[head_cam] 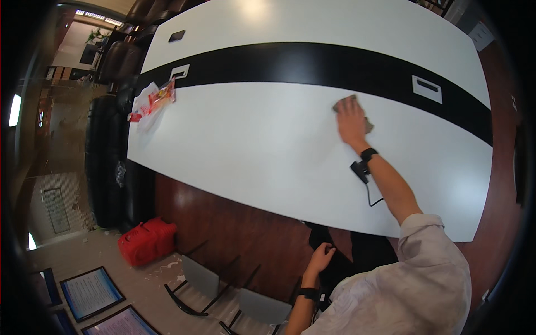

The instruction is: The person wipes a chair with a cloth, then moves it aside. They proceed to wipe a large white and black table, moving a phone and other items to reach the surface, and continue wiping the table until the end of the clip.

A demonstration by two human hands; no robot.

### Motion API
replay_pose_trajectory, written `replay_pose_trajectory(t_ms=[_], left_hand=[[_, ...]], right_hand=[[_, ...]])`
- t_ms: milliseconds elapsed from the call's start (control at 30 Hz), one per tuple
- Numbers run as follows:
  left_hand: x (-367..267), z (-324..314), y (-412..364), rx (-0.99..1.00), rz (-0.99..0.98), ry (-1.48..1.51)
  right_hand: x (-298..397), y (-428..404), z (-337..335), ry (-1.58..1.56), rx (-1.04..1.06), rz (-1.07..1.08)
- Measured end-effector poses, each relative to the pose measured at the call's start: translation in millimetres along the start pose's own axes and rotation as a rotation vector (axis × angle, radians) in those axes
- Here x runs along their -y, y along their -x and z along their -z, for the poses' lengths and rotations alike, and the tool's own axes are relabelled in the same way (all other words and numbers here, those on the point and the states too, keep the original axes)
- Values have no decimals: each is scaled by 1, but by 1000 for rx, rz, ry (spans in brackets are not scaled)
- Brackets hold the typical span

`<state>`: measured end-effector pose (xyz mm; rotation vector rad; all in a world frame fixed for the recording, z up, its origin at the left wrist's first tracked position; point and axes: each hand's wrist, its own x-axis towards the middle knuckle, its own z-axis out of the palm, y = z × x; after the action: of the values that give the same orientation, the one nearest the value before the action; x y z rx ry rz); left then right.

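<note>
My right hand (351,122) lies flat on a brown cloth (368,125), pressing it to the white tabletop (251,138) just below the black centre band. Parts of the cloth stick out past the fingertips and beside the palm. A black strap with a small device and cable sits on that wrist. Below the table's near edge, my left hand (322,256) hangs in front of the dark trousers, its fingers curled and touching nothing that I can make out. Another black strap is round the left wrist.
At the table's left end lies a red and white plastic bag (153,104); a phone (176,36) rests farther back. White-framed sockets (427,88) sit in the black band. Grey chairs (201,276), a red case (148,241) and framed boards (93,293) stand or lie at lower left.
</note>
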<state>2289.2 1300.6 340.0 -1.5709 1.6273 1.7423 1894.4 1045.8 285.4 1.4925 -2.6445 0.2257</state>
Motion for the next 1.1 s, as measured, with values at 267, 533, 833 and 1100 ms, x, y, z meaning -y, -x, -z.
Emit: replay_pose_trajectory(t_ms=[267,533,833,1100], left_hand=[[180,146,93,-230,170,-40],[284,256,131,-371,232,-14],[325,299,111,-300,261,124],[292,408,89,-254,366,238]], right_hand=[[226,181,38,-353,156,365],[160,240,65,-340,285,297],[105,249,45,-148,-19,-205],[354,143,20,-502,215,149]])
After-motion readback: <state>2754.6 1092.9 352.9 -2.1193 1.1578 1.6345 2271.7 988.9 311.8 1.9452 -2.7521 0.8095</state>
